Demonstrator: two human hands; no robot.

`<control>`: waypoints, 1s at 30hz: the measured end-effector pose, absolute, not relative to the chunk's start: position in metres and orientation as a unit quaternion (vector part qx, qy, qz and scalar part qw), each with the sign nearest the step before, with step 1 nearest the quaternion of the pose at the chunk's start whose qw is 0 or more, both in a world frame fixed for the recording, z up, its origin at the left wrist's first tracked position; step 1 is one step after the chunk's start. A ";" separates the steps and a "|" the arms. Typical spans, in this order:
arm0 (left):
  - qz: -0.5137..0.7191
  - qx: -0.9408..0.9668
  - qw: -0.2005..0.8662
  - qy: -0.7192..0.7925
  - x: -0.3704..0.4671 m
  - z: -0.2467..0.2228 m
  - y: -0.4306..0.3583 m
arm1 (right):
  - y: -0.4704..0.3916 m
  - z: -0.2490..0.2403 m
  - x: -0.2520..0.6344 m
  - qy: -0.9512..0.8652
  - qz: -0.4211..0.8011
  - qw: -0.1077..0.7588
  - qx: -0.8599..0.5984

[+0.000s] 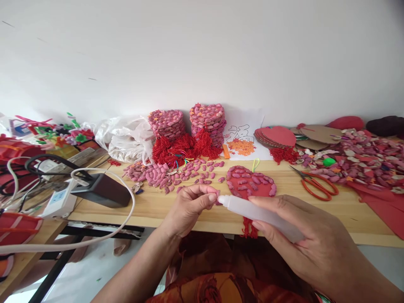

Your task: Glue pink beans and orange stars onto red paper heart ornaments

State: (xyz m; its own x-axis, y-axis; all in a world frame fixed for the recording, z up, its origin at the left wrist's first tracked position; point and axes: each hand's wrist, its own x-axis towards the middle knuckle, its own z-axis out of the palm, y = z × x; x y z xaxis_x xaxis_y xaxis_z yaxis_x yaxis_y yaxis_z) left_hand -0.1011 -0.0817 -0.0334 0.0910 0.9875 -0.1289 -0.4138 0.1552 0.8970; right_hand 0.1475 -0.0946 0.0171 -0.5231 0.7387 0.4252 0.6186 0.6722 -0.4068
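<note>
My right hand [303,227] is wrapped round a white squeeze bottle [255,210], its nozzle pointing left. The nozzle tip is at the fingertips of my left hand [195,206], which pinch a small pink piece [217,193], mostly hidden. Behind the bottle lies a red heart-shaped card [257,190] with pink peanut shells round its edge and in its upper part. A yellow-green loop [256,164] is at its top, and a red tassel [249,227] hangs at its bottom. Loose pink shells [158,174] are spread on the table left of the card.
Two stacks of shell-covered pieces [166,124] with red tassels [173,147] stand near the wall. Orange-handled scissors [318,185] and a shell heap [372,155] lie right. Red cards [277,136] sit behind. A black adapter [102,189] with cables is left.
</note>
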 end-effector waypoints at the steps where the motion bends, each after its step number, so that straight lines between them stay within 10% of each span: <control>1: 0.542 0.359 0.645 0.401 -0.102 -0.034 -0.082 | -0.094 0.017 0.147 -0.866 0.101 0.294 -0.393; 30: 0.536 0.285 0.683 0.406 -0.099 -0.031 -0.083 | -0.093 0.012 0.144 -0.836 0.098 0.323 -0.433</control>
